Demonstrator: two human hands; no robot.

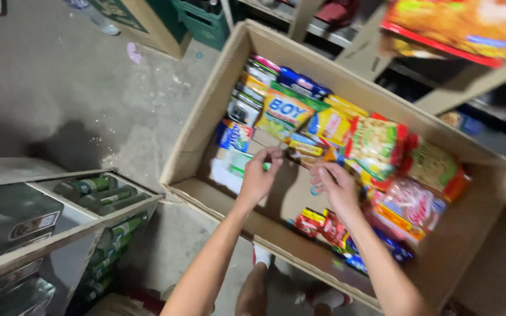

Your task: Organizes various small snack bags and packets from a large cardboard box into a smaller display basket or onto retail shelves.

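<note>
Between the two hands, low over the middle of the cardboard box [206, 111], a small dark packet [296, 156] is pinched: the left hand [259, 175] has its grip clenched on the near-left end, the right hand [335, 184] is curled just beside it, its hold unclear. The packet's long axis runs left to right, roughly level. Snack packets [376, 143] crowd the far and right sides; bare box floor lies under the wrists, the near wall close below
</note>
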